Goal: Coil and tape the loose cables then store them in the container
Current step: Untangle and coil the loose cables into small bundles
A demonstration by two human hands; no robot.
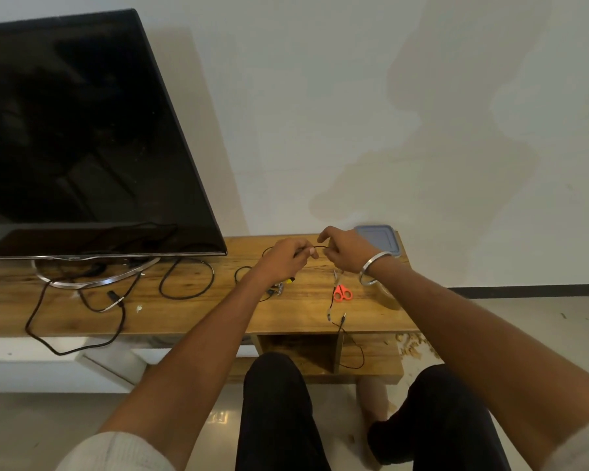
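Note:
A thin black cable (318, 247) spans the small gap between my two hands above the wooden TV bench (201, 314). My left hand (286, 258) grips one part of it with curled fingers. My right hand (346, 248), with a metal bangle on the wrist, pinches the other part. More of this cable loops on the bench behind my left hand. The blue-lidded container (380, 237) stands at the bench's back right, just behind my right hand. A clear tape roll (386, 294) lies under my right forearm, partly hidden.
Orange-handled scissors (342, 293) lie right of centre. Another thin cable (351, 345) hangs over the front edge into the shelf. A black cable loop (187, 278) and a longer cable (75, 348) lie left, near the TV (82, 137) and its stand. My knees are below.

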